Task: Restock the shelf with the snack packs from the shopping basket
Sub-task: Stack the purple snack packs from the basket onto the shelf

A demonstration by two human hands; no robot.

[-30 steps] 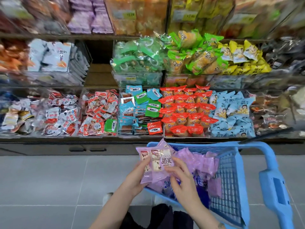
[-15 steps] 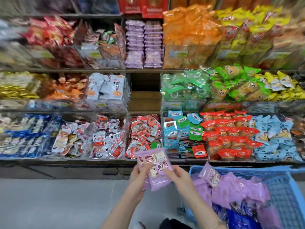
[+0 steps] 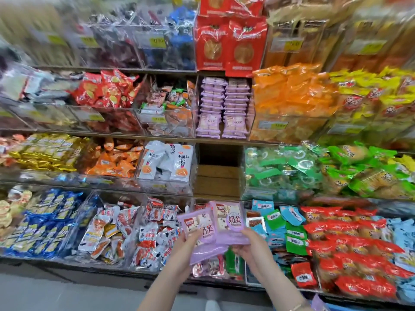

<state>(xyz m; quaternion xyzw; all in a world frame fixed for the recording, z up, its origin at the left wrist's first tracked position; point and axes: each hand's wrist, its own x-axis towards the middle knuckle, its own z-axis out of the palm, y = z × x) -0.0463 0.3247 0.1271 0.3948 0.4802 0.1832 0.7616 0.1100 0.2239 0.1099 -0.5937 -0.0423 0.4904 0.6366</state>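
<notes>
- Up front, the left hand (image 3: 187, 240) and right hand (image 3: 249, 240) each grip purple snack packs (image 3: 221, 221), fingers closed around them.
- Packs sit below the shelf (image 3: 215, 140) holding matching purple stacks (image 3: 223, 108), beside an empty bay (image 3: 216, 176).

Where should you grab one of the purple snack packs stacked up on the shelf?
Take the top pack of the purple stacks by its two short side edges, coming from the front. The packs lie flat in neat piles inside a clear bin whose walls close off the sides, so the open front looks the easiest way in.
</notes>
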